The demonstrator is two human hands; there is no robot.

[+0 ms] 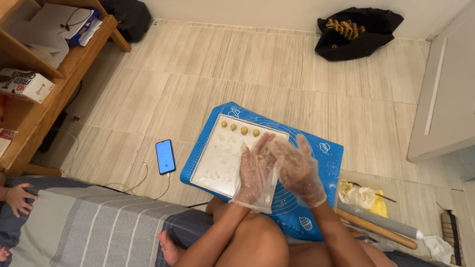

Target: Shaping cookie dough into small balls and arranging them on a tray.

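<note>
Underneath, blue baking mat (pixel 326 153) on pale tiled floor (pixel 277 74).

Both arms reach forward over the bent knees. The left hand (pixel 256 170) and right hand (pixel 298 170) are flat, palms pressed together, fingers pointing away.

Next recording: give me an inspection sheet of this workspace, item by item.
Surface: tiled floor with a blue baking mat.
Job's things: white tray holding four dough balls.
Clutter: rolling pin, crumpled plastic bag.
Grippers: left hand and right hand, gloved, palms pressed together; contents hidden.
Cables: white cable at the phone.
Surroundings: wooden shelf, black bag, striped bedding.
</note>
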